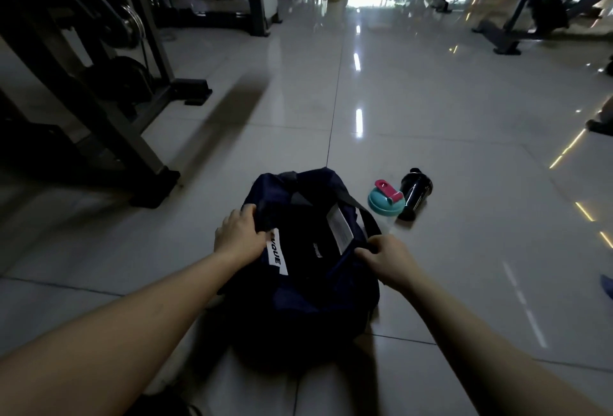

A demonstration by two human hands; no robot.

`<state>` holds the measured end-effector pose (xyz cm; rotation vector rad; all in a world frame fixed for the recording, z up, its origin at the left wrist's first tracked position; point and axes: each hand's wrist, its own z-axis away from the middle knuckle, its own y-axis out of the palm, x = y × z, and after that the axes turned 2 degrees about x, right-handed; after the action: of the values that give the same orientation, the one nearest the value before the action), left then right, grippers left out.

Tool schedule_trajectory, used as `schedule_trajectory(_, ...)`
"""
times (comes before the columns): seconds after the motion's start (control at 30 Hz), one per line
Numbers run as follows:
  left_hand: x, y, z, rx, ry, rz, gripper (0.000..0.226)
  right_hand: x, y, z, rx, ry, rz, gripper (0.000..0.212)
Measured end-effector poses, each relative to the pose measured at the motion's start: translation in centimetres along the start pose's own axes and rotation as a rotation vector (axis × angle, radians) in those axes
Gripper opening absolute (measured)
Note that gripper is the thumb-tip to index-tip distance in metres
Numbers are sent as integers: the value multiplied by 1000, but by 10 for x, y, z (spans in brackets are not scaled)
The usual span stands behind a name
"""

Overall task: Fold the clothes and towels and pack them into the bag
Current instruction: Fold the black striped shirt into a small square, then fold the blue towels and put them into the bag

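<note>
"Bag, where is it from where you stand?"

"On the tiled floor, right in front of the person. It's a dark navy duffel, slumped and soft, its long side running away from them."

"And the hands?"

"Both are on it. The left hand grips the fabric at the bag's upper left edge, fingers curled over the rim. A white label with black letters lies just beside the thumb. The right hand pinches the material on the right side, fingers bunched tight. Whether it has a zip pull or only cloth, I cannot tell."

"Anything else on the bag?"

"A white tag lies on top, between the two hands and nearer the right one."

"What's around it?"

"Past the bag's far right end there's a teal lid with a pink flip cap, and a black bottle right next to it. Both are on the floor, near the bag. A dark weight machine stands off to the left, well apart."
</note>
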<state>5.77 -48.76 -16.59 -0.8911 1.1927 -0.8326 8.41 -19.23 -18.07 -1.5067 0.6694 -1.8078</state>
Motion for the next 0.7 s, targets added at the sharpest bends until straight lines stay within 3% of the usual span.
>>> schedule_trajectory(0.1,-26,-13,20,-15,152,-178,60,0,-2,1,49,11,45,28)
schedule_trajectory(0.3,-115,-62,60,46,269,-210,46,19,-50,21,132,24,79,17)
schedule_trajectory(0.43,-185,-86,93,56,462,-217,26,37,-105,41,-33,27,-131,13)
schedule_trajectory(0.57,-256,-101,119,-62,633,-277,20,45,-173,67,-166,77,-327,11)
schedule_trajectory(0.7,-306,-112,134,-52,709,-243,20,50,-234,116,-291,104,-428,17)
